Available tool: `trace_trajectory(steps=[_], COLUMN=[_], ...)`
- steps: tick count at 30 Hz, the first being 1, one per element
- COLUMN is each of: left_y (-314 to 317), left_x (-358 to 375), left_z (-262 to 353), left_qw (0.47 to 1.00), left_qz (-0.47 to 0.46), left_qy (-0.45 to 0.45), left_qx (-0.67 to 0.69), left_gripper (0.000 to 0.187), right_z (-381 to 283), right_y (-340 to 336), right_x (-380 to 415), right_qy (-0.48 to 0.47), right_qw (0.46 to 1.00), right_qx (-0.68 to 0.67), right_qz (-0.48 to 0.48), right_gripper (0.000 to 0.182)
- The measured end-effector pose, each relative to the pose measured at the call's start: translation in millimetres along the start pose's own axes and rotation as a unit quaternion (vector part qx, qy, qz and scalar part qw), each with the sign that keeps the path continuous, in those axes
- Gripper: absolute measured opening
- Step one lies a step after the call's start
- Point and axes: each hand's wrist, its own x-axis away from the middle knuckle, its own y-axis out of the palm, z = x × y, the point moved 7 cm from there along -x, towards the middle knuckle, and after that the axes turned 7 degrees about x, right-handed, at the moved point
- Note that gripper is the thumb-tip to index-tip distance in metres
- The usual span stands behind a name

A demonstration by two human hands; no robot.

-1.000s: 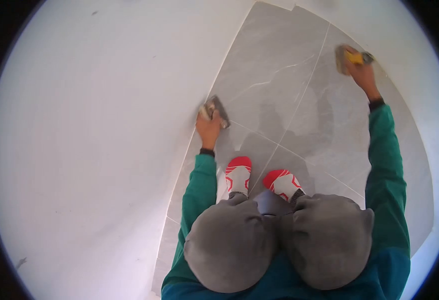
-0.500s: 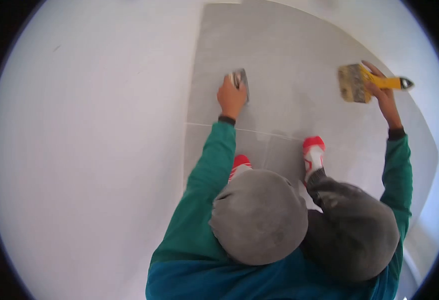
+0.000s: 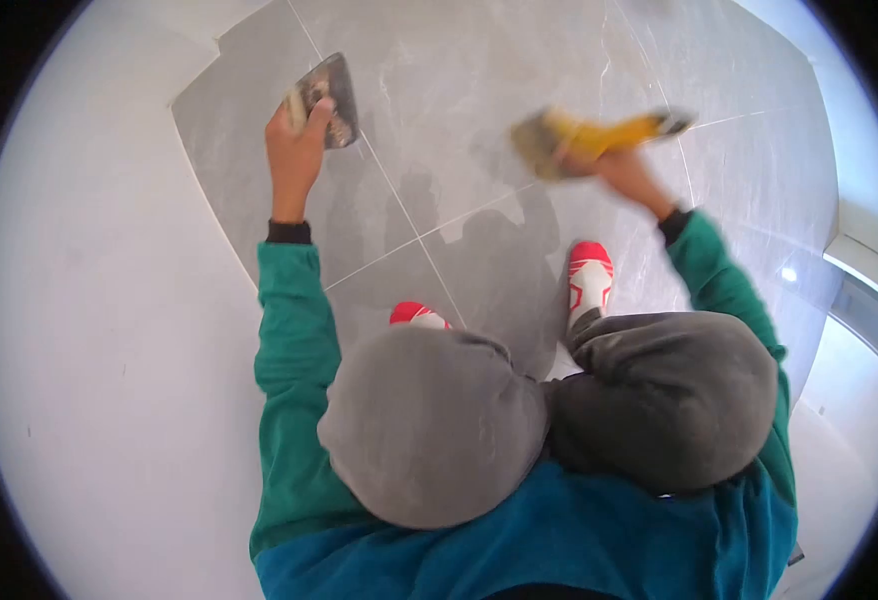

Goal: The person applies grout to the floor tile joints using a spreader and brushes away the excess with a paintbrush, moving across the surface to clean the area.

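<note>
My left hand (image 3: 297, 148) is closed around a putty knife (image 3: 343, 98), thumb pressed on the flat of its wide, stained blade. The blade is raised and tilted, its face turned toward me, over the grey tiles near the left wall. In my right hand (image 3: 611, 168) is a wide paintbrush (image 3: 614, 133) with a yellow handle and a dark tip. Its bristles (image 3: 535, 146) point left and look tan and blurred by motion. The brush overlaps the tiled floor (image 3: 469, 90) in this view, ahead of my right foot.
A white wall (image 3: 109, 330) runs along my left, meeting the tiles. White joints cross the floor. My bent knees and red-and-white socks (image 3: 591, 275) are in front of me. At the right, a pale ledge (image 3: 859, 262) stands by the floor's edge.
My view has shifted, showing more tile joints. The left hand has swung out to the left and turned the putty knife's blade up. My right hand has brought the paintbrush leftward, toward the middle.
</note>
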Motion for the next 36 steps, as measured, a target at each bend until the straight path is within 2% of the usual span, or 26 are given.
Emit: trace_trajectory(steps=[1,2,3,4,6,8,9,10,11,13,14,15,17,18,19,20,22,23,25,26,27,29,30,33,34,36], left_y=[-3,2,0,4,-4,-1,3,6,10,19,23,27,38,47,56,57,70,76,94,100,106,114,110,97,86,81], left_x=[5,11,24,30,54,76,84,89,93,98,100,99,94,95,102,108,116,117,116,115,112,113,116,118,124,123], left_z=[0,4,6,9,21,20,22,21,25,36,36,37,39,48,54,51,45,45,44,45,48,51,48,35,30,28], left_qw=[1.0,1.0,0.998,0.996,0.993,0.986,0.981,0.976,0.976,0.984,0.983,0.984,0.985,0.975,0.955,0.954,0.941,0.938,0.93,0.931,0.931,0.907,0.907,0.902,0.906,0.912], left_qz=[-0.002,0.0,-0.012,-0.023,-0.05,-0.082,-0.1,-0.115,-0.114,-0.087,-0.089,-0.087,-0.091,-0.136,-0.179,-0.184,-0.239,-0.247,-0.273,-0.267,-0.267,-0.296,-0.3,-0.319,-0.316,-0.308], left_qy=[-0.02,-0.024,-0.052,-0.084,-0.082,-0.096,-0.101,-0.1,-0.097,-0.089,-0.087,-0.076,-0.062,0.012,0.078,0.072,0.097,0.102,0.115,0.125,0.129,0.148,0.143,0.128,0.111,0.096], left_qx=[-0.011,-0.013,-0.02,-0.03,-0.069,-0.111,-0.135,-0.156,-0.161,-0.13,-0.134,-0.133,-0.131,-0.176,-0.222,-0.227,-0.217,-0.221,-0.219,-0.215,-0.213,-0.259,-0.257,-0.263,-0.258,-0.255], left_gripper=[0.027,0.027,0.025,0.023,0.022,0.02,0.019,0.018,0.018,0.018,0.018,0.016,0.016,0.018,0.022,0.022,0.031,0.031,0.034,0.034,0.034,0.032,0.032,0.031,0.031,0.03], right_z=[9,14,46,60,51,15,15,-11,-24,-39,-43,-38,-15,-4,15,29,35,34,13,9,4,4,35,65,64,52], right_y=[39,81,129,135,157,96,67,35,21,40,75,109,118,118,88,44,-20,-21,-7,27,42,79,67,-20,-31,-11], right_x=[8,23,49,51,63,1,-38,-62,-80,-75,-55,-32,-11,-1,-9,-22,-35,-30,-17,-8,-5,2,-10,-26,-23,-18], right_qy=[-0.063,-0.09,-0.027,-0.025,-0.215,-0.307,-0.272,-0.301,-0.257,-0.28,-0.289,-0.294,-0.302,-0.313,-0.304,-0.296,-0.176,-0.171,-0.245,-0.286,-0.285,-0.29,-0.274,-0.16,-0.142,-0.18], right_qw=[0.996,0.99,0.966,0.966,0.897,0.907,0.89,0.85,0.832,0.86,0.879,0.896,0.9,0.903,0.897,0.89,0.848,0.852,0.892,0.916,0.915,0.908,0.914,0.901,0.882,0.891], right_qx=[0.059,0.045,0.067,0.058,0.249,0.283,0.364,0.43,0.49,0.427,0.38,0.331,0.307,0.28,0.315,0.348,0.499,0.494,0.379,0.279,0.283,0.299,0.301,0.403,0.449,0.417], right_qz=[-0.029,-0.097,-0.248,-0.249,-0.296,-0.066,-0.035,0.043,0.035,0.01,-0.019,-0.046,-0.064,-0.09,-0.055,-0.018,0.012,0.019,0.024,0.037,0.04,-0.038,-0.008,0.011,0.015,-0.006], right_gripper=[0.036,0.036,0.03,0.03,0.024,0.02,0.021,0.023,0.022,0.019,0.017,0.015,0.016,0.016,0.015,0.015,0.012,0.012,0.012,0.014,0.014,0.016,0.017,0.018,0.016,0.017])
